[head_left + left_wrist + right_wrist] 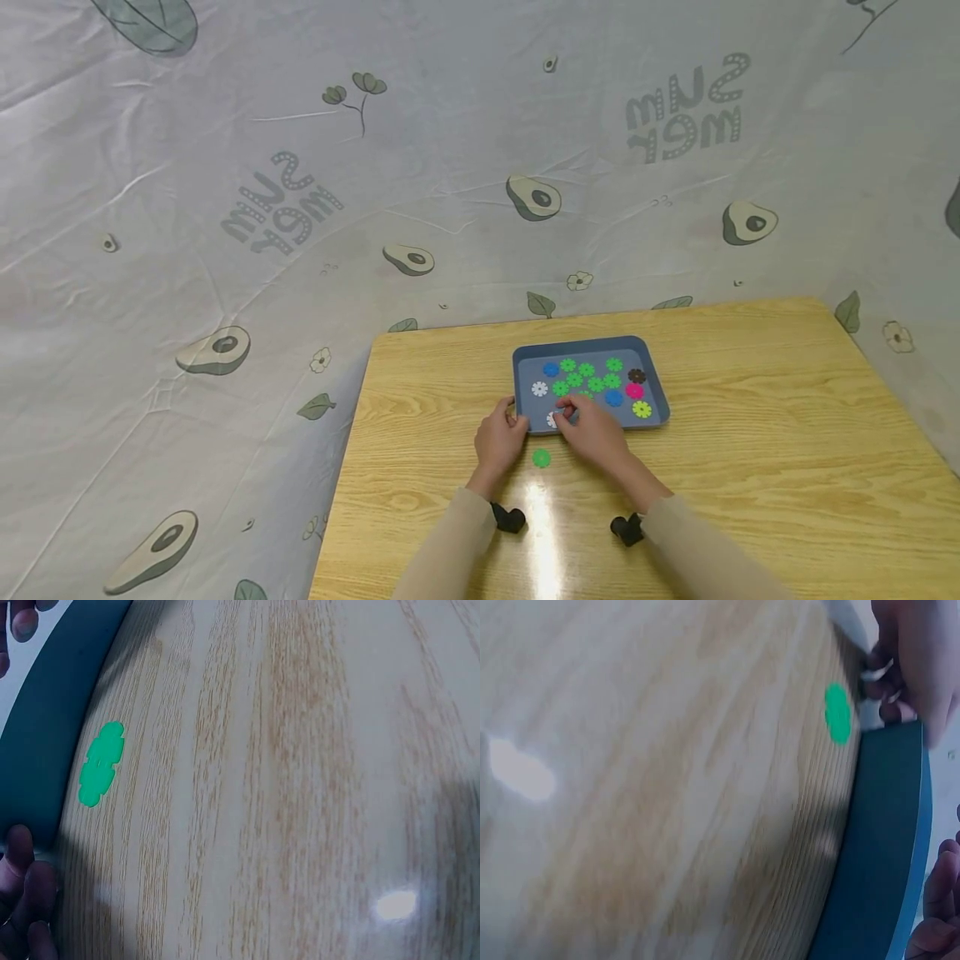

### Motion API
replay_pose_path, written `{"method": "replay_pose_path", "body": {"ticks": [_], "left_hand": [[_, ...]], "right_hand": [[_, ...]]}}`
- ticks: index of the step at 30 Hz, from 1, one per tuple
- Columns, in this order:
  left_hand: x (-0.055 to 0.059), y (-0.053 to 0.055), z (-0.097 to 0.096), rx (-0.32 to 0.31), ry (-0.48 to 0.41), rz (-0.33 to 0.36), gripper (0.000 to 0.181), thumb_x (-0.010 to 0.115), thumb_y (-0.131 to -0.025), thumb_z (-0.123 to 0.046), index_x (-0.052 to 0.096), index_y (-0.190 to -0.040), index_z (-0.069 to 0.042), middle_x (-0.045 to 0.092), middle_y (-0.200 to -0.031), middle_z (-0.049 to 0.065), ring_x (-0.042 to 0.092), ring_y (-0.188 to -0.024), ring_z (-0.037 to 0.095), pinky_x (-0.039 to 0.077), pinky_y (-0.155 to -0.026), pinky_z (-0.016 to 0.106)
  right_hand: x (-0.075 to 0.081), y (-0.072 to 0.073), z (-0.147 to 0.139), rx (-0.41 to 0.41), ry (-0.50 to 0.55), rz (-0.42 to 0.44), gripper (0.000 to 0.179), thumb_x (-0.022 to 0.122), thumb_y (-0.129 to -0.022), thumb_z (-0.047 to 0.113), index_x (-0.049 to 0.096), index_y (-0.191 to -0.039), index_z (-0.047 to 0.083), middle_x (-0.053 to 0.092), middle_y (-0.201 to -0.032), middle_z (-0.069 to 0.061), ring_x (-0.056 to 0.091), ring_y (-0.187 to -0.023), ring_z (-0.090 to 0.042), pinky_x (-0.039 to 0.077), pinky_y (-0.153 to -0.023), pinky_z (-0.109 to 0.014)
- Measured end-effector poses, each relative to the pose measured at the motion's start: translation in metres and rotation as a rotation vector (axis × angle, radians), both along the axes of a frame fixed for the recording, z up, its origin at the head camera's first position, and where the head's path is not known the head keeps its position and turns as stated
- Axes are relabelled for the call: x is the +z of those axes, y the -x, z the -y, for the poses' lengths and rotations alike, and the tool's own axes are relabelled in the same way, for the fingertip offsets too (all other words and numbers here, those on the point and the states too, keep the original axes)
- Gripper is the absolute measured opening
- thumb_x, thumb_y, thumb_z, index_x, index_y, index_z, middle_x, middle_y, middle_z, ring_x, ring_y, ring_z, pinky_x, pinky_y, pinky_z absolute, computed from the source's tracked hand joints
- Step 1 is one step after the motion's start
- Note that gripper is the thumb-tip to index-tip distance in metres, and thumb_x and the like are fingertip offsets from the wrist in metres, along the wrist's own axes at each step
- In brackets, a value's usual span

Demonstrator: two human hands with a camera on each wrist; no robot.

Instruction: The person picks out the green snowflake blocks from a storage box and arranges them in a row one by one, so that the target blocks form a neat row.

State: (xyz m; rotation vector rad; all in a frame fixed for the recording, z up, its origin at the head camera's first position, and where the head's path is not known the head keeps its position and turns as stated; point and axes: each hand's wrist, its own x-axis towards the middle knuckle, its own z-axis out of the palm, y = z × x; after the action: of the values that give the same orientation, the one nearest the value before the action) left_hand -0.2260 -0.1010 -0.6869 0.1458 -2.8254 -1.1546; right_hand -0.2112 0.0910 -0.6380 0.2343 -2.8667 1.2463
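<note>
Discs (pixel 574 379) with notched, flower-like edges lie in a shallow blue-grey tray (pixel 659 392) on a wood-grained bench (pixel 780 433). Of the two hands, the left hand (pixel 501 437) grips the tray at its near left corner, thumb at the rim and fingers curled against the left side. The right hand (pixel 596 433) reaches over the near rim with bent fingers, their tips right at a white disc (pixel 551 420); whether they pinch it or only touch it, I cannot tell. Another white disc (pixel 539 388) lies farther back on the left, near a blue disc (pixel 551 369). Green discs (pixel 596 384) fill the middle, one partly hidden by the right hand. Toward the right are a second blue disc (pixel 614 397), a brown disc (pixel 637 376), a pink disc (pixel 635 390) and a yellow disc (pixel 641 409). One loose green disc (pixel 542 458) lies on the bench just outside the tray's near edge, between the hands. Behind hangs a pale sheet (pixel 450 150) printed with avocados.
</note>
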Motion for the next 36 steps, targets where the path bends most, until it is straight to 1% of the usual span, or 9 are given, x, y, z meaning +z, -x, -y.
{"method": "replay_pose_path", "body": {"ticks": [6,8,12,17,22,28,33,36], "left_hand": [[-0.003,0.000,0.000,-0.004,0.001,0.008,0.048,0.062,-0.089,-0.029,0.068,-0.136,-0.019,0.055,-0.061,-0.015,0.048,-0.051,0.006,0.038,-0.054,0.031],[-0.003,-0.001,0.000,-0.001,-0.002,0.009,0.048,0.062,-0.089,-0.029,0.068,-0.136,-0.019,0.055,-0.061,-0.015,0.048,-0.051,0.007,0.037,-0.054,0.031],[0.000,-0.002,-0.001,0.006,-0.014,0.009,0.048,0.061,-0.089,-0.027,0.068,-0.136,-0.018,0.054,-0.060,-0.013,0.046,-0.051,0.007,0.036,-0.054,0.031],[0.001,-0.002,-0.001,0.002,-0.007,0.012,0.048,0.062,-0.088,-0.026,0.068,-0.136,-0.017,0.053,-0.060,-0.014,0.046,-0.051,0.007,0.036,-0.053,0.031],[0.002,-0.002,-0.001,0.003,0.000,0.011,0.048,0.062,-0.088,-0.026,0.068,-0.136,-0.017,0.053,-0.059,-0.014,0.045,-0.050,0.006,0.035,-0.053,0.031],[0.001,-0.002,-0.001,0.001,-0.011,0.014,0.048,0.062,-0.089,-0.026,0.068,-0.135,-0.017,0.053,-0.059,-0.013,0.045,-0.049,0.007,0.036,-0.053,0.031],[0.000,-0.001,-0.001,0.003,-0.007,0.020,0.048,0.062,-0.088,-0.026,0.068,-0.135,-0.017,0.054,-0.060,-0.015,0.047,-0.051,0.006,0.037,-0.055,0.030],[0.000,-0.001,-0.001,0.002,-0.010,0.021,0.048,0.062,-0.088,-0.026,0.068,-0.136,-0.017,0.055,-0.061,-0.015,0.048,-0.051,0.005,0.037,-0.055,0.030]], "right_hand": [[-0.003,0.015,-0.014,-0.020,0.028,0.046,0.027,0.068,-0.097,0.022,0.071,-0.117,0.005,0.062,-0.096,-0.003,0.047,-0.061,-0.016,0.042,-0.060,-0.035],[-0.004,0.020,-0.018,-0.023,0.026,0.044,0.027,0.068,-0.097,0.022,0.071,-0.117,0.005,0.062,-0.095,-0.003,0.048,-0.063,-0.017,0.042,-0.059,-0.035],[-0.007,0.028,-0.027,-0.039,-0.009,0.023,0.026,0.068,-0.097,0.023,0.072,-0.115,0.006,0.063,-0.093,-0.002,0.053,-0.069,-0.018,0.044,-0.061,-0.035],[-0.012,0.034,-0.037,-0.053,-0.043,0.046,0.030,0.067,-0.097,0.023,0.071,-0.119,0.004,0.064,-0.094,-0.004,0.055,-0.073,-0.020,0.044,-0.062,-0.036],[-0.015,0.040,-0.043,-0.071,-0.078,0.117,0.033,0.066,-0.096,0.024,0.069,-0.123,0.004,0.063,-0.093,-0.006,0.054,-0.073,-0.021,0.042,-0.059,-0.036],[-0.015,0.044,-0.046,-0.075,-0.133,0.202,0.038,0.069,-0.095,0.026,0.067,-0.126,0.005,0.066,-0.097,-0.009,0.060,-0.077,-0.023,0.046,-0.058,-0.038],[-0.016,0.048,-0.046,-0.070,-0.173,0.219,0.037,0.070,-0.095,0.026,0.067,-0.126,0.006,0.067,-0.098,-0.009,0.062,-0.080,-0.025,0.050,-0.062,-0.042],[-0.016,0.051,-0.047,-0.058,-0.187,0.216,0.035,0.070,-0.095,0.026,0.068,-0.123,0.005,0.069,-0.102,-0.012,0.065,-0.085,-0.028,0.052,-0.066,-0.046]]}}
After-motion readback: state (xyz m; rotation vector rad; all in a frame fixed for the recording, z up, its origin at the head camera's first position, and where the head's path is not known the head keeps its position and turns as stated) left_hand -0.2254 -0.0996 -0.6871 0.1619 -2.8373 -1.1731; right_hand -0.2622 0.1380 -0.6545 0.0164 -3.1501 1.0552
